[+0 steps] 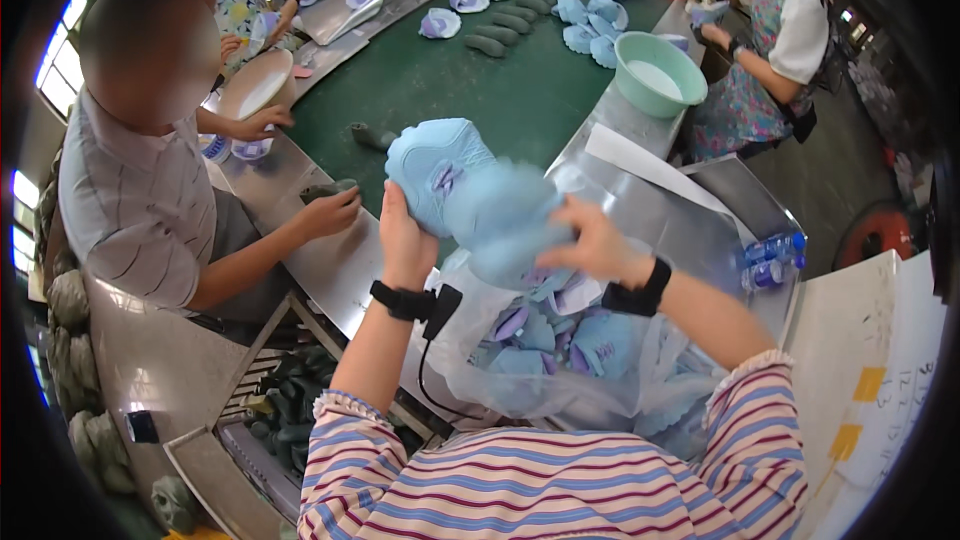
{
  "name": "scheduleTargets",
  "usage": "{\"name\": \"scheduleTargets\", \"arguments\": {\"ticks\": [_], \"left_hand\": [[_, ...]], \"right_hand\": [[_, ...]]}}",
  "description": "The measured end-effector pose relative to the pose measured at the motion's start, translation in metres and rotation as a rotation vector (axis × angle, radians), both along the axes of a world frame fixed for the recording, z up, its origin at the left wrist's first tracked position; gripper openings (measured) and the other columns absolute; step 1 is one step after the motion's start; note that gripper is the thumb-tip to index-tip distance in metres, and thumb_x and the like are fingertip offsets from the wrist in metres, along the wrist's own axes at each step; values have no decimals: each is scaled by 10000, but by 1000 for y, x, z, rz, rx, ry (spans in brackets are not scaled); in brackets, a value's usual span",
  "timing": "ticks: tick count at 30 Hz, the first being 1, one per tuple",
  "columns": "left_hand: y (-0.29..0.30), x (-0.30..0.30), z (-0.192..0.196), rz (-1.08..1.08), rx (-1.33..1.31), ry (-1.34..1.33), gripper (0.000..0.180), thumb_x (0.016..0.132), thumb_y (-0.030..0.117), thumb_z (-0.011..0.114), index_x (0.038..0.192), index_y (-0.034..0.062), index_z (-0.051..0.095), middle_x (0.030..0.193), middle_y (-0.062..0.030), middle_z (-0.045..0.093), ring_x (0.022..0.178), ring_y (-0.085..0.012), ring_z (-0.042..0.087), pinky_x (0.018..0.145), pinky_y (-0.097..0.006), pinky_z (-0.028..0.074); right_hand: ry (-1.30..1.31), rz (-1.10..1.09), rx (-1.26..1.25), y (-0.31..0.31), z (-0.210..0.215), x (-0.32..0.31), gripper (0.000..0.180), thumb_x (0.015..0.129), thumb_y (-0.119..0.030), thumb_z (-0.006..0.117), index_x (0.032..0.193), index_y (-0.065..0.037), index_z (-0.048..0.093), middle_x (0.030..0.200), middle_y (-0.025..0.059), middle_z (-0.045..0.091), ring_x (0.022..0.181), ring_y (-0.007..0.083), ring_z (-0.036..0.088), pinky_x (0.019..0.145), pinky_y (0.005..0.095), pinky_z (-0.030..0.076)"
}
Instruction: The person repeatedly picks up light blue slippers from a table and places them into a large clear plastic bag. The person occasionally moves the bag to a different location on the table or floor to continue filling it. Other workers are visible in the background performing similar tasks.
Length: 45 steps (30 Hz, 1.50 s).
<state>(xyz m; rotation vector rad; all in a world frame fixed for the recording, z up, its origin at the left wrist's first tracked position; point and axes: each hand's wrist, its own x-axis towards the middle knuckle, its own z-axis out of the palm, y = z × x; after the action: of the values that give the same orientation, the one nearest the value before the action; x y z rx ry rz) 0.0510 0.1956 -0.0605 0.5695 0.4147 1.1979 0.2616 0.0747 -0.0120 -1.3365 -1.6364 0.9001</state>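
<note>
Here, seen from above, a person in a striped top holds a pale blue shoe upper [455, 180] in both hands over the edge of a green conveyor belt [470, 90]. The left hand [403, 235] is wrapped around the upper's near left side, fingers closed on it. The right hand [590, 240] grips its right end, which is blurred, so the exact finger hold cannot be made out. Both wrists wear black bands. Just below the hands sits a clear plastic bag [560, 360] full of more pale blue uppers, resting on a metal worktop [700, 200]. To the left, a seated co-worker in a striped shirt rests a hand [330, 212] on a dark grey shoe last at the belt's edge. Further along the belt lie rows of blue uppers and dark lasts. A green plastic basin [658, 70] stands on the right, near another co-worker in a floral apron.
</note>
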Motion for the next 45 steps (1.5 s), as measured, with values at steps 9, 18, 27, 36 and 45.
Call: {"name": "scheduleTargets", "arguments": {"ticks": [9,18,27,36,45], "left_hand": [[45,59,-8,-272,271,781,452,888,163,461,1289,-3,333,1266,-141,433,1108,-224,468,897,-355,398],[-83,-23,-37,-303,1765,1640,637,735,347,671,1215,4,431,1144,-193,525,1082,-297,493,884,-416,401],[-39,-75,-99,-296,1392,1991,383,722,146,623,1080,61,517,993,-107,569,942,-277,547,788,-426,424],[-76,-107,-112,-390,1025,1812,336,721,108,578,1040,11,539,980,-162,584,941,-331,535,829,-408,422],[-72,-46,-112,-125,1480,1525,393,687,116,595,1063,13,549,928,-184,598,912,-349,558,806,-397,442]], "right_hand": [[270,-821,-251,110,-52,87,267,812,-96,542,1034,44,494,1080,163,495,792,207,570,670,347,519],[-182,546,-380,-48,-54,3,331,806,-153,568,1078,31,530,963,154,613,866,276,602,775,353,481],[-601,70,-390,5,-135,-64,700,694,-380,666,1200,38,423,1231,251,436,1109,358,452,911,385,388],[33,577,-894,-13,-103,16,809,588,-91,751,1281,37,352,841,64,526,804,151,500,713,293,409],[81,419,-703,-70,-85,49,300,545,74,678,826,-14,619,766,15,552,798,140,520,730,262,418]]}}
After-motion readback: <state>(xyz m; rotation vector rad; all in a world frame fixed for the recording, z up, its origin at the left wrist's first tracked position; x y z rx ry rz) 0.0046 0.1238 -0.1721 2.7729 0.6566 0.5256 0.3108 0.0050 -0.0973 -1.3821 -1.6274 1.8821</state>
